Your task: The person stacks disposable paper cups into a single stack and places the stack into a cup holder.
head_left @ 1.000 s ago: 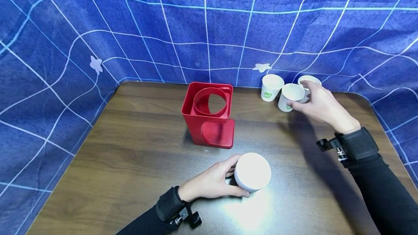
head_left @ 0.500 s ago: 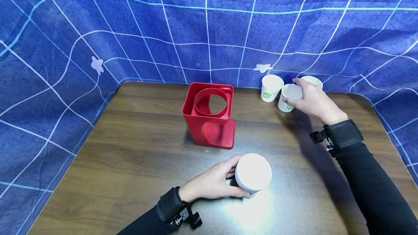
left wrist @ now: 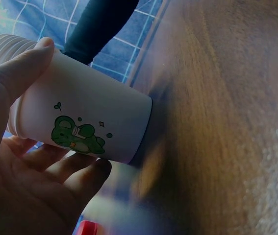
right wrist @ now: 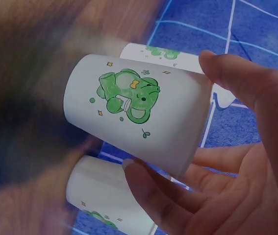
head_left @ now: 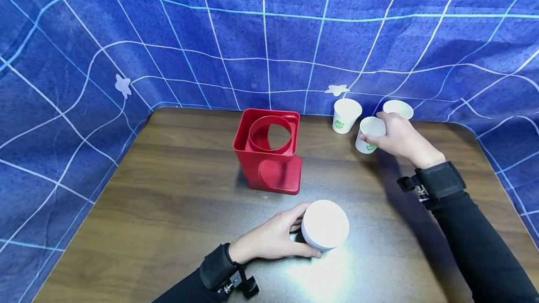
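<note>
My left hand (head_left: 275, 233) grips a stack of white paper cups (head_left: 325, 225), its thumb and fingers around the side. In the left wrist view, several nested rims show on that stack (left wrist: 85, 103), and a green cartoon bear is printed on its wall. My right hand (head_left: 406, 141) holds a single white paper cup (head_left: 371, 127) between thumb and fingers at the back right. The right wrist view shows this cup (right wrist: 134, 105) up close, with a green bear print. Two more paper cups stand beside it, one to the left (head_left: 346, 115) and one behind the hand (head_left: 398, 108).
A red square holder (head_left: 263, 169) with a round ring on top and a low foot to its right stands at the middle back. Behind the wooden table (head_left: 168, 191) hangs a blue cloth (head_left: 210, 36) with white lines, also along both sides.
My right hand has moved left from the rear cup to the front one and now holds it. That cup has shifted slightly toward me. The left hand and its stack have stayed put.
</note>
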The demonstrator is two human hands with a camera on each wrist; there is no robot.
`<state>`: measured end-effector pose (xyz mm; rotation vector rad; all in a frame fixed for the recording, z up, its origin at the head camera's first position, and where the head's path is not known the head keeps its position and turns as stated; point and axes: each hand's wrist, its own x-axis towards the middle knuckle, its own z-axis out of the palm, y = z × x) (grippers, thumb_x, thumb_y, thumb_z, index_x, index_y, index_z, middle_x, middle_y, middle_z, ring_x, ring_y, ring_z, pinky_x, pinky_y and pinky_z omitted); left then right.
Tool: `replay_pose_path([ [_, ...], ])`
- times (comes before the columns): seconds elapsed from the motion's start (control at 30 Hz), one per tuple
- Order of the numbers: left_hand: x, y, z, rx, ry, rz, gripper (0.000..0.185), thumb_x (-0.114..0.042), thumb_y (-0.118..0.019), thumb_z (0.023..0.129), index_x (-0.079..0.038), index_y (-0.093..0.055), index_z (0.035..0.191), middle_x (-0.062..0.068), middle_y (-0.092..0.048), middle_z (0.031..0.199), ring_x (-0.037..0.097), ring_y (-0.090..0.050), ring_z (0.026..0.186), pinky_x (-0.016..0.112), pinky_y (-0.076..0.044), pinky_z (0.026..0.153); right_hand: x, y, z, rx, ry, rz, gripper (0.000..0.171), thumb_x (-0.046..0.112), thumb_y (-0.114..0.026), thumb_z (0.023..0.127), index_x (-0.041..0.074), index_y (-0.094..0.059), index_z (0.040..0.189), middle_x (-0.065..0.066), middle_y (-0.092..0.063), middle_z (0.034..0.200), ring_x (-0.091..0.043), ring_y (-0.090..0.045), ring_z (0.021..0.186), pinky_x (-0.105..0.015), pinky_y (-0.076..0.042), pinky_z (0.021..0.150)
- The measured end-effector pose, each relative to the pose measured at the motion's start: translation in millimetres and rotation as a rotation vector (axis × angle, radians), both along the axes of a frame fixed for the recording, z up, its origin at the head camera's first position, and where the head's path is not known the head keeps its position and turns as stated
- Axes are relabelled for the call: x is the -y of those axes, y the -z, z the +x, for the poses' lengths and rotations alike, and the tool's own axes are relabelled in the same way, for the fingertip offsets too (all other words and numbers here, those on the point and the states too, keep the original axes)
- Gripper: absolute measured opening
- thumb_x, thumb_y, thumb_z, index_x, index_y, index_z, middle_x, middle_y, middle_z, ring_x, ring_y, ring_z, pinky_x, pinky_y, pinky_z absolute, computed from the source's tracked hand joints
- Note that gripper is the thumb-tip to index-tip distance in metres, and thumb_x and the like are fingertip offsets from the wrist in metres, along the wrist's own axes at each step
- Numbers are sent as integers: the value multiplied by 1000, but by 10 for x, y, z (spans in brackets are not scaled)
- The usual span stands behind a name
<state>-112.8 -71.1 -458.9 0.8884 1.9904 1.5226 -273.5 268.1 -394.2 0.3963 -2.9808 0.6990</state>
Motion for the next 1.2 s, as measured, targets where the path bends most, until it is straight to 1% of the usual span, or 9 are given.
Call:
replay_pose_path([
  [0.03, -1, 0, 1, 2, -1, 1, 80, -20, -89, 82, -24, -44, 148, -3, -58, 144, 7, -56, 133, 23, -45, 112, -4, 8, 14, 0, 4, -7, 58, 39, -78, 89, -8, -61, 119, -22, -65, 98, -34, -60, 83, -42, -47, 67],
  [0.13, -4, 3, 2, 4, -1, 5, 80, -18, -89, 82, -23, -44, 148, -3, -58, 144, 7, -56, 133, 23, -45, 112, -20, 41, 59, 22, 29, -40, 59, 43, -78, 89, -5, -60, 118, -21, -65, 97, -34, -60, 81, -39, -45, 65],
  [0.23, -6, 4, 2, 7, 1, 7, 81, -18, -89, 82, -23, -43, 148, -3, -58, 144, 7, -56, 133, 23, -45, 112, -42, 86, 110, 73, 82, -76, 73, 49, -74, 90, -6, -52, 133, -28, -64, 112, -41, -62, 96, -47, -49, 76],
  [0.37, -5, 4, 4, 15, 8, 11, 81, -18, -89, 82, -23, -43, 148, -3, -57, 145, 7, -56, 134, 23, -45, 112, -68, 171, 173, 130, 155, -149, 87, 54, -72, 91, -5, -40, 146, -34, -58, 128, -46, -57, 113, -57, -47, 92],
  [0.5, -2, 0, 7, 18, 9, 10, 80, -18, -89, 83, -23, -43, 148, -3, -57, 145, 7, -56, 134, 22, -45, 112, -65, 223, 262, 97, 184, -212, 84, 52, -75, 89, -2, -42, 144, -31, -59, 129, -44, -57, 115, -55, -46, 93],
  [0.67, -1, -6, 7, 15, 4, 11, 81, -17, -89, 82, -23, -43, 148, -2, -58, 145, 7, -56, 134, 23, -45, 112, -39, 219, 441, 33, 173, -222, 74, 47, -77, 89, 0, -49, 139, -26, -63, 122, -41, -61, 109, -50, -46, 86],
  [0.9, -8, -8, 5, 9, 3, 18, 83, -16, -89, 81, -24, -43, 150, -2, -58, 145, 7, -57, 132, 23, -47, 111, 13, 161, 739, -1, 128, -203, 74, 40, -79, 89, 0, -47, 143, -28, -64, 123, -42, -63, 104, -46, -47, 80],
  [1.07, -3, -12, 3, 16, 7, 19, 83, -16, -89, 82, -24, -42, 150, -2, -58, 145, 8, -58, 132, 23, -47, 111, 74, 83, 904, -37, 101, -202, 70, 36, -81, 87, 3, -51, 141, -26, -68, 119, -40, -65, 99, -43, -48, 76],
  [1.2, -6, -17, 6, 17, 4, 19, 83, -15, -89, 82, -23, -43, 150, -1, -58, 145, 8, -58, 132, 23, -46, 111, 138, -7, 1030, -64, 81, -220, 67, 34, -82, 86, 7, -54, 140, -20, -69, 119, -36, -65, 99, -42, -48, 77],
])
